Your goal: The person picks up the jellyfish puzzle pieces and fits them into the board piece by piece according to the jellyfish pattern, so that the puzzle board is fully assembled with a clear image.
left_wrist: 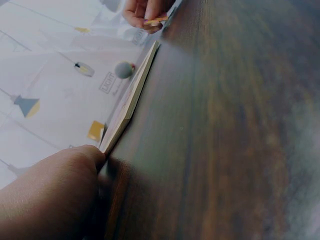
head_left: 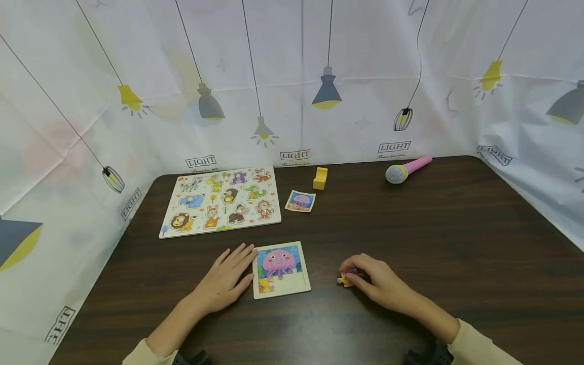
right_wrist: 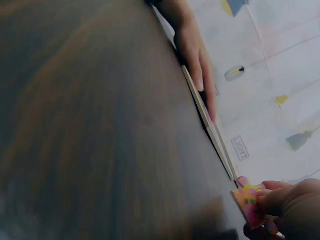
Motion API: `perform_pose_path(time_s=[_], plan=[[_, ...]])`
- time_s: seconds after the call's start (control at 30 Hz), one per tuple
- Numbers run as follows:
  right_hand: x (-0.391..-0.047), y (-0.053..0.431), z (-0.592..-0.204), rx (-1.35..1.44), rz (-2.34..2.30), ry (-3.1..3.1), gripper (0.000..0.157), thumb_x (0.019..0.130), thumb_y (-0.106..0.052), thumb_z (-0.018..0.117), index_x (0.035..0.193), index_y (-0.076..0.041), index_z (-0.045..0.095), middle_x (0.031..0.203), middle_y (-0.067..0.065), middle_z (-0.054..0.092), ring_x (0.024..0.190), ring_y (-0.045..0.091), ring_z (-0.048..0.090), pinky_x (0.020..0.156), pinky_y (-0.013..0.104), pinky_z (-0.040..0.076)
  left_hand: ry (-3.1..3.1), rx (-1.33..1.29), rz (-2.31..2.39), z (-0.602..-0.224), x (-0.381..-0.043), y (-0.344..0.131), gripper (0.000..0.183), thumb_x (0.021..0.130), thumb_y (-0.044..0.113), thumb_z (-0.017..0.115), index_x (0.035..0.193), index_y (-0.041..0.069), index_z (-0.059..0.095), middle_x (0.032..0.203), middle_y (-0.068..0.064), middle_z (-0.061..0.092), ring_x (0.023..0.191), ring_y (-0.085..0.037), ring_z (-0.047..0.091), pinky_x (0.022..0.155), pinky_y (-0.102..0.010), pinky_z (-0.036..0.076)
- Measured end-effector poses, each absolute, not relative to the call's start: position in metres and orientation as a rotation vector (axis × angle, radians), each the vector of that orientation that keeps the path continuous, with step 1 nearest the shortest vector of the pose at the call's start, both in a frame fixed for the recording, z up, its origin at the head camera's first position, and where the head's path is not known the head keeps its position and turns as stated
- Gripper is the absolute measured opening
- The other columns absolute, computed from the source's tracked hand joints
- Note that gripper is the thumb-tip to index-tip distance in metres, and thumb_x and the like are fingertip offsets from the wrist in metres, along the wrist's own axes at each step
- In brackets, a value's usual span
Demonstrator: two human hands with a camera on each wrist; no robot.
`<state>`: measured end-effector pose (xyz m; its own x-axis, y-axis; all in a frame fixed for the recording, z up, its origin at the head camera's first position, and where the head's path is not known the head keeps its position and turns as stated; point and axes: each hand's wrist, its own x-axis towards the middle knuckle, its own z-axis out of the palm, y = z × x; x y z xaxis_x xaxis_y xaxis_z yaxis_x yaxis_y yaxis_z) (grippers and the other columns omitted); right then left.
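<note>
A small jigsaw board [head_left: 297,285] with a pink jellyfish picture lies on the table, and part of its lower right shows bare board. My left hand [head_left: 224,281] touches its left edge with straight fingers. To the right of the board, my right hand [head_left: 377,284] pinches a jigsaw piece [head_left: 344,280] between thumb and fingers, just over the table. The right wrist view shows this piece [right_wrist: 248,202] in yellow, orange and pink, partly hidden by the fingers.
A large animal puzzle board [head_left: 219,200] lies at the back left. Near it are a small jellyfish picture card [head_left: 300,201] and a yellow block [head_left: 320,178]. A pink toy microphone [head_left: 408,169] lies at the back right. Behind the table [head_left: 456,243] hangs a lamp-patterned cloth [head_left: 365,45].
</note>
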<state>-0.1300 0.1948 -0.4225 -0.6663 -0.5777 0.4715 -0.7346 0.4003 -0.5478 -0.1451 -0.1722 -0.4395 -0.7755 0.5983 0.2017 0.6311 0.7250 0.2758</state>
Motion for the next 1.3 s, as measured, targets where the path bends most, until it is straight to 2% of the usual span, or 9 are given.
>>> perform_pose_path(time_s=[0.2, 0.53, 0.87, 1.1, 1.3], plan=[[-0.133, 0.181, -0.418, 1.092, 1.221, -2.571, 0.013, 0.089, -0.006, 0.058, 0.102, -0.011, 0.060, 0.096, -0.008, 0.061, 0.082, 0.006, 0.058, 0.070, 0.024, 0.050, -2.829, -1.010, -0.507, -0.440, -0.146, -0.173, 0.053, 0.097, 0.034, 0.041, 0.144, 0.011, 0.030, 0.149, -0.006, 0.026, 0.137, -0.024, 0.019, 0.107, -0.050, 0.014], [-0.143, 0.157, -0.416, 1.175, 1.247, -2.562, 0.014, 0.089, -0.007, 0.059, 0.101, -0.013, 0.064, 0.097, -0.008, 0.063, 0.084, 0.006, 0.057, 0.072, 0.025, 0.050, -2.822, -1.016, -0.518, -0.440, -0.146, -0.173, 0.053, 0.098, 0.034, 0.040, 0.144, 0.011, 0.030, 0.148, -0.006, 0.027, 0.137, -0.024, 0.019, 0.107, -0.050, 0.014], [-0.149, 0.133, -0.416, 1.273, 1.266, -2.389, 0.019, 0.084, 0.001, 0.063, 0.097, -0.011, 0.069, 0.089, -0.002, 0.065, 0.078, 0.009, 0.054, 0.063, 0.026, 0.048, -2.824, -1.010, -0.499, -0.439, -0.146, -0.173, 0.054, 0.097, 0.034, 0.042, 0.144, 0.010, 0.030, 0.148, -0.007, 0.027, 0.136, -0.025, 0.020, 0.107, -0.051, 0.016], [-0.152, 0.117, -0.419, 1.223, 1.243, -2.468, 0.016, 0.086, -0.007, 0.063, 0.097, -0.015, 0.071, 0.090, -0.009, 0.065, 0.081, 0.006, 0.052, 0.064, 0.026, 0.046, -2.825, -1.011, -0.486, -0.439, -0.146, -0.173, 0.054, 0.097, 0.034, 0.041, 0.144, 0.010, 0.030, 0.148, -0.007, 0.027, 0.136, -0.024, 0.020, 0.107, -0.050, 0.015], [-0.153, 0.104, -0.419, 1.197, 1.260, -2.546, 0.013, 0.086, -0.012, 0.064, 0.098, -0.014, 0.070, 0.092, -0.008, 0.064, 0.084, 0.007, 0.054, 0.069, 0.028, 0.047, -2.821, -1.013, -0.484, -0.440, -0.146, -0.174, 0.054, 0.097, 0.034, 0.041, 0.144, 0.010, 0.030, 0.148, -0.006, 0.028, 0.136, -0.024, 0.020, 0.107, -0.049, 0.015]])
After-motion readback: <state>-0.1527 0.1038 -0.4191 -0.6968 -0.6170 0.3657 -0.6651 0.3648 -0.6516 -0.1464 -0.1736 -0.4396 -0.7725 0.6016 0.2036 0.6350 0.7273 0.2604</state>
